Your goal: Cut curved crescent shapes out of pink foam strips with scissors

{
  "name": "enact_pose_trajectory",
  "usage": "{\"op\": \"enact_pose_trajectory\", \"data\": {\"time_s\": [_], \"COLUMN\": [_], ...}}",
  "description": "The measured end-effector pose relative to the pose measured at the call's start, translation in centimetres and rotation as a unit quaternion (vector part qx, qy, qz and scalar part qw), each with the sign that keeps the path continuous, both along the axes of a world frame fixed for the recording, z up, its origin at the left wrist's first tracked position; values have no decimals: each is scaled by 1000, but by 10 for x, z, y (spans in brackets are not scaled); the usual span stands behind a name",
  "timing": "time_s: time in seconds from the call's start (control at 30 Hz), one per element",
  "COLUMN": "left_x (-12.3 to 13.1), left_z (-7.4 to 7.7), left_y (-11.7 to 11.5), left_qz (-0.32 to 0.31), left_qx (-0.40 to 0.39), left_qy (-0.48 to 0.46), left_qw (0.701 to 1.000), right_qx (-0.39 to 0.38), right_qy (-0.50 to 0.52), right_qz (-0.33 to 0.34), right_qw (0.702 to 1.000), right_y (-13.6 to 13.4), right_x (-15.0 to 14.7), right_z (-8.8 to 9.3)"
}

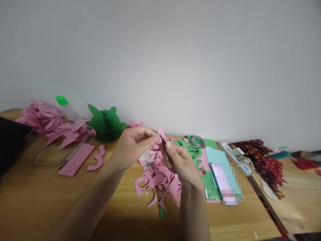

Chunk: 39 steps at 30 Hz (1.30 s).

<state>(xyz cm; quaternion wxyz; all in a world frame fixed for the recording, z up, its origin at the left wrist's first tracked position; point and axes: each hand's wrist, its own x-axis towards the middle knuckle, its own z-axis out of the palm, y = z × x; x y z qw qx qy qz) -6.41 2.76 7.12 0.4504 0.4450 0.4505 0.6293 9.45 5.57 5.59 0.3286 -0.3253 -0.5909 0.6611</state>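
Observation:
My left hand point(136, 145) pinches a small pink paper piece point(162, 133) between thumb and fingers. My right hand point(180, 160) is closed around a slim dark pointed tool point(163, 142); its kind is not clear, and its tip meets the paper beside my left thumb. Below both hands lies a heap of pink paper scraps point(158, 174). Green paper scraps point(193, 150) lie just right of it. A cut pink paper shape point(99, 160) and a folded pink paper strip with drawn curves point(76, 160) rest left of my left forearm.
Along the wall stand a green honeycomb paper figure point(105, 124), a green-capped glue bottle point(66, 106) and piled pink paper point(41, 117). To the right are a tape roll point(198, 142), light blue paper point(217, 156), a phone point(224, 182), a power strip point(237, 157) and patterned dark fabric point(260, 160).

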Motion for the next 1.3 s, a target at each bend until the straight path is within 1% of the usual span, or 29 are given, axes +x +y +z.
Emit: {"op": "enact_pose_trajectory", "data": {"time_s": [0.17, 0.27, 0.4, 0.53, 0.77, 1.07, 1.3], "left_x": [-2, -4, -7, -8, -9, -14, -16], "left_z": [0, 1, 1, 1, 1, -3, -5], "left_y": [0, -1, -1, -1, 1, 2, 4], "left_qz": [-22, -25, -45, -50, -62, -78, -83], "left_qx": [11, 5, -9, -17, -22, -29, -35], "left_qy": [0, 23, 61, 71, 62, 54, 46], "left_qw": [1000, 999, 997, 996, 996, 995, 995], "right_qx": [-9, -14, -10, -5, -6, -17, -32], "right_qy": [17, 22, 23, 14, -7, -20, -37], "right_qz": [14, 20, 22, 26, 27, 56, 55], "right_qw": [1000, 999, 999, 1000, 1000, 998, 997], "right_y": [-2, -2, -2, -2, -2, 1, 2], "right_x": [0, 0, -1, 0, 2, 2, 1], "right_z": [0, 0, 0, 1, 3, 6, 5]}}
